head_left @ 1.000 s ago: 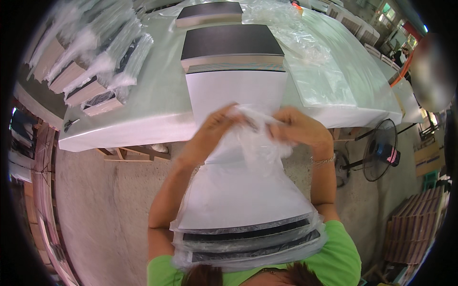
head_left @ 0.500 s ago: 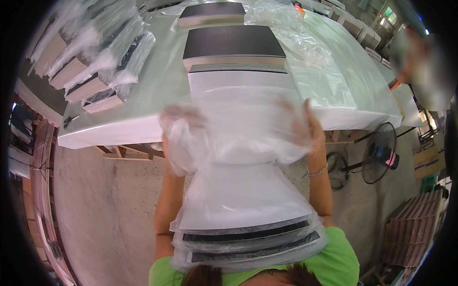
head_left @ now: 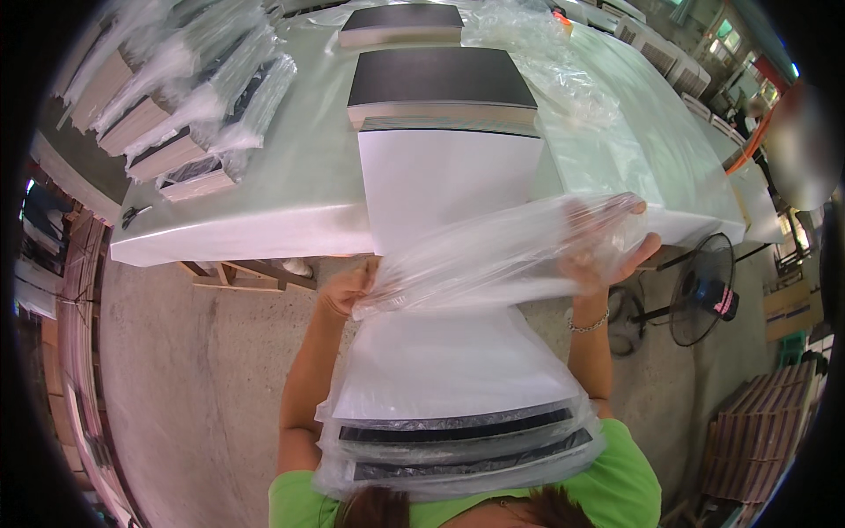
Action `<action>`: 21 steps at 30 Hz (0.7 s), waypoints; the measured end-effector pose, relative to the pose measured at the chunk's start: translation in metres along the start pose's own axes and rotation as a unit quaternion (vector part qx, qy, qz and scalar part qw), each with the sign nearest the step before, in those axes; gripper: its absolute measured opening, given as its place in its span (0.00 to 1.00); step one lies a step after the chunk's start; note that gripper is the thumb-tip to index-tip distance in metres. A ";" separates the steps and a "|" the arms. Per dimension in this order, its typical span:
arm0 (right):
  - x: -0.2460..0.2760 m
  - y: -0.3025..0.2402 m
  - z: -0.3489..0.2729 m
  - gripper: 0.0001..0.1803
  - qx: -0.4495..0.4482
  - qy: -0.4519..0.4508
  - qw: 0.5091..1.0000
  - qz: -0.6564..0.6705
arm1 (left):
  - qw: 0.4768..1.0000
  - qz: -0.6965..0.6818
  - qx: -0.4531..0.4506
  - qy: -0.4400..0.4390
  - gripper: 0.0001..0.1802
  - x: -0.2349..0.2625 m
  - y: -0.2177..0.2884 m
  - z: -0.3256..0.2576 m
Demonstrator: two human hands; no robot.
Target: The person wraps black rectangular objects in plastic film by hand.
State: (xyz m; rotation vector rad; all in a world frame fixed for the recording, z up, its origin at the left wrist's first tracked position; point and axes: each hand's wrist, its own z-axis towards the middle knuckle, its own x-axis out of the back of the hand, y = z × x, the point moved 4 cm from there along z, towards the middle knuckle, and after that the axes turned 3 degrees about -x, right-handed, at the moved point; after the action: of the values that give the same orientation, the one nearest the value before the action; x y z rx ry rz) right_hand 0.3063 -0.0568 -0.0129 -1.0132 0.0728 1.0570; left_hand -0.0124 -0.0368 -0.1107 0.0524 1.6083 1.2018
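Note:
A clear plastic bag (head_left: 475, 251) is stretched slantwise between my hands, in front of the table edge. My left hand (head_left: 345, 290) is closed on its lower left end. At the other end my right hand (head_left: 607, 251) has its fingers spread, with much of the hand seen through the film; the thumb stands apart. Behind the bag, a white sheet (head_left: 449, 167) slopes from beneath a thick stack of sheets with a black top (head_left: 440, 77). Close to my body lies a pile of plastic-wrapped white sheets with black strips (head_left: 453, 365); what supports it is hidden.
The table (head_left: 290, 189) has a pale cover. Several plastic-bagged stacks (head_left: 172, 158) lie at its left, near scissors (head_left: 132, 216). Another black-topped stack (head_left: 400, 24) sits behind, with loose film (head_left: 572, 84) to the right. A fan (head_left: 701, 290) stands right of the table.
The bag has gone from bunched over both hands to stretched flat. My left hand has come down and out of the film; my right hand has moved outward to the right.

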 end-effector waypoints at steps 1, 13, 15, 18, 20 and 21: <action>-0.018 -0.004 0.017 0.35 0.022 -0.050 0.989 0.135 | 0.999 -0.027 -0.027 -0.004 0.26 -0.001 0.005 -0.003; 0.001 -0.023 0.048 0.15 -0.135 0.301 0.918 -0.222 | 0.744 0.444 -0.358 0.348 0.10 -0.026 0.137 0.034; 0.039 -0.025 0.048 0.12 -0.071 0.323 0.875 -0.354 | 0.652 0.552 -0.366 0.369 0.12 -0.042 0.142 0.052; 0.051 -0.024 0.060 0.13 0.021 0.348 0.795 -0.496 | 0.493 0.715 -0.340 0.361 0.29 -0.063 0.134 0.064; 0.051 -0.023 0.063 0.15 0.046 0.351 0.746 -0.564 | 0.472 0.761 -0.263 0.358 0.38 -0.064 0.127 0.065; 0.052 -0.023 0.063 0.17 0.042 0.346 0.727 -0.591 | 0.481 0.752 -0.265 0.365 0.38 -0.067 0.125 0.063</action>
State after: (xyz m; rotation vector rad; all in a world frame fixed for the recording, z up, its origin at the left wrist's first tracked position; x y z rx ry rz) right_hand 0.3262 0.0220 0.0126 -1.0423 0.0598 -0.5295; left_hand -0.0008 0.0274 0.0299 0.7983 1.5427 3.4717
